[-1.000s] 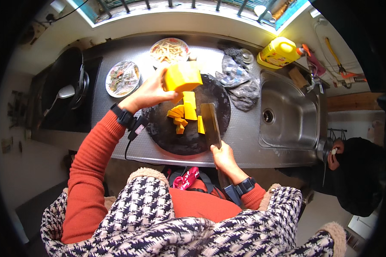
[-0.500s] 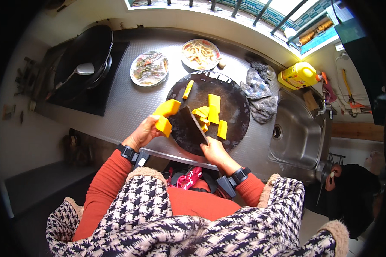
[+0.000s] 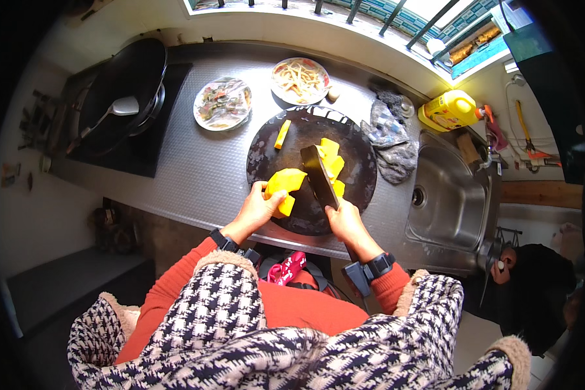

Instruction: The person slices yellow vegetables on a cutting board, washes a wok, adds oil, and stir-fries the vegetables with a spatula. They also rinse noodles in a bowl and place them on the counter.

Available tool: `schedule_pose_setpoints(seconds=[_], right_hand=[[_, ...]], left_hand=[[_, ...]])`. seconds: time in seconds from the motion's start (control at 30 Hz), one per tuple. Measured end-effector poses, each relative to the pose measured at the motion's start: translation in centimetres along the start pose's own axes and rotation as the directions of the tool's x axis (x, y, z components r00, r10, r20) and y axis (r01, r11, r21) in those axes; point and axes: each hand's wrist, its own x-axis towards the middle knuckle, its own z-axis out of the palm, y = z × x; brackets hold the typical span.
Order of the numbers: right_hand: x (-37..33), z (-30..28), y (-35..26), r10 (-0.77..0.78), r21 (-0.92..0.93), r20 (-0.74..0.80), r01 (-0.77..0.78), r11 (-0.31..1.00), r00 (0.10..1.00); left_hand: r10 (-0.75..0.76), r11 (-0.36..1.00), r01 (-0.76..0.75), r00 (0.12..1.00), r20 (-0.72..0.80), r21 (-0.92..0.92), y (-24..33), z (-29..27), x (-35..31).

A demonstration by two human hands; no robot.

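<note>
My left hand [image 3: 261, 209] is closed around thick yellow pumpkin pieces [image 3: 284, 181] over the near left part of a round dark chopping board [image 3: 266, 146]. In my right hand [image 3: 348, 227] is the handle of a dark-bladed cleaver [image 3: 317, 174]. Its blade stands against the left side of a group of cut pumpkin chunks [image 3: 332, 158] on the board and partly hides them. A lone pumpkin strip [image 3: 283, 134] lies at the board's far left.
Behind the board stand a covered plate of food [image 3: 222, 104] and a plate of pale strips [image 3: 299, 81]. A crumpled grey cloth [image 3: 394, 146] lies between board and sink [image 3: 452, 195]. At left is a wok [image 3: 127, 84] with a spatula [image 3: 125, 106]; at right, a yellow jug [image 3: 450, 110].
My left hand has carried its pumpkin pieces right, over the board. The cleaver has moved right and now stands more upright, with the cut chunks pushed together to the right.
</note>
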Motion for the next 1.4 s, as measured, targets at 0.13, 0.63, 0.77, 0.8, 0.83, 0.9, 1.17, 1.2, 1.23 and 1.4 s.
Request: schedule_pose_setpoints(seconds=[0.13, 0.63, 0.77, 0.8, 0.83, 0.9, 1.17, 1.2, 1.23, 1.4], right_hand=[[-1.8, -0.2, -0.7, -0.219, -0.048, -0.069, 0.216, 0.975, 0.973], [-3.2, 0.0, -4.7, -0.194, -0.327, 0.071, 0.206, 0.922, 0.978], [-3.2, 0.4, -5.0, -0.141, -0.397, 0.107, 0.172, 0.902, 0.984], [-3.0, 0.6, -4.9, -0.141, -0.391, 0.114, 0.175, 0.903, 0.983], [-2.6, 0.9, -4.7, -0.156, -0.385, 0.115, 0.189, 0.903, 0.981], [-1.4, 1.4, -4.2, -0.150, -0.350, 0.131, 0.187, 0.918, 0.980], [4.5, 3.9, -2.0, -0.163, -0.310, 0.169, 0.209, 0.928, 0.972], [4.8, 4.0, -1.8, -0.139, -0.308, 0.156, 0.182, 0.934, 0.978], [4.9, 4.1, -1.8, -0.082, -0.290, 0.160, 0.126, 0.949, 0.984], [3.6, 3.2, -2.4, -0.183, -0.190, 0.091, 0.198, 0.962, 0.979]], left_hand=[[0.150, 0.936, -0.094, 0.978, -0.145, 0.338, -0.3, -0.1, 0.3], [0.071, 0.907, -0.031, 0.994, -0.079, 0.421, 2.3, -0.4, 1.4], [0.116, 0.905, -0.076, 0.991, -0.072, 0.418, 1.6, -0.4, 2.2], [0.104, 0.917, -0.071, 0.992, -0.065, 0.392, 1.4, -0.4, 2.4], [0.054, 0.927, -0.030, 0.997, -0.053, 0.373, 1.3, -0.4, 2.6], [0.060, 0.920, -0.030, 0.996, -0.065, 0.391, 1.1, -0.2, 2.7], [0.072, 0.942, -0.049, 0.996, -0.059, 0.331, 1.6, 0.1, 2.3], [0.046, 0.955, -0.030, 0.998, -0.045, 0.296, 1.6, 0.2, 2.4], [0.003, 0.968, 0.003, 1.000, -0.023, 0.250, 1.4, 0.1, 2.4], [0.108, 0.930, -0.071, 0.991, -0.082, 0.361, 0.6, 0.3, 2.9]])
